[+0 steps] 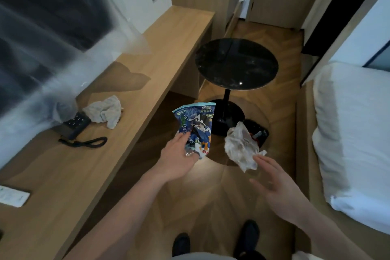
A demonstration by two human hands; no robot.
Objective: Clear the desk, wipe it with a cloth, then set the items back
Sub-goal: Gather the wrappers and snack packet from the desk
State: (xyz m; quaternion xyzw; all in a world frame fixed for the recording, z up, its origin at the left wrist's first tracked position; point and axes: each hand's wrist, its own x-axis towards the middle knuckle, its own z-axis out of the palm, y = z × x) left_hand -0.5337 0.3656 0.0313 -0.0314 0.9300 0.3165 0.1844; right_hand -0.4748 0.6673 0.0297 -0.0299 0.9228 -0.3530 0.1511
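My left hand (178,157) is held out over the floor, palm up, and grips a crumpled blue snack bag (195,126). My right hand (278,186) is beside it with its fingers straight. A crumpled whitish wrapper (239,149) is at its fingertips, just above a small black bin (260,133) on the floor. I cannot tell whether the fingers still touch the wrapper. The wooden desk (147,65) runs along the left wall. A crumpled grey cloth (104,111) lies on it.
A black phone (77,124) with a coiled cord sits on the desk next to the cloth, and a white flat packet (12,195) lies near its front end. A blurred clear plastic sheet (52,48) fills the upper left. A round black side table (236,63) stands ahead, and a white bed (354,133) is on the right.
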